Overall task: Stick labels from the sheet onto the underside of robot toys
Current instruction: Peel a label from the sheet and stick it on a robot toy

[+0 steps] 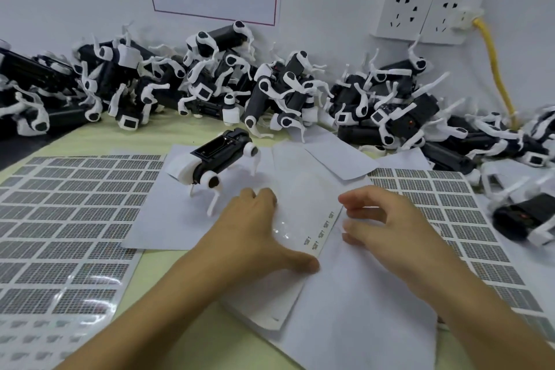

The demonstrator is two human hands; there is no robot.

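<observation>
A glossy white label sheet [303,207] lies in the middle of the table, with a row of small printed labels along its right edge. My left hand [258,228] presses flat on the sheet's left side, thumb stretched to its lower edge. My right hand [381,219] hovers at the sheet's right edge with fingers curled toward the labels; whether it pinches one is hidden by blur. One black-and-white robot toy [219,156] lies upside down just beyond my left hand, its underside facing up.
A big heap of robot toys [270,84] runs along the wall. Printed label sheets lie at the left [66,219] and right [450,207]. Loose white papers [360,294] cover the centre. Wall sockets [420,13] and a yellow cable [495,63] are at right.
</observation>
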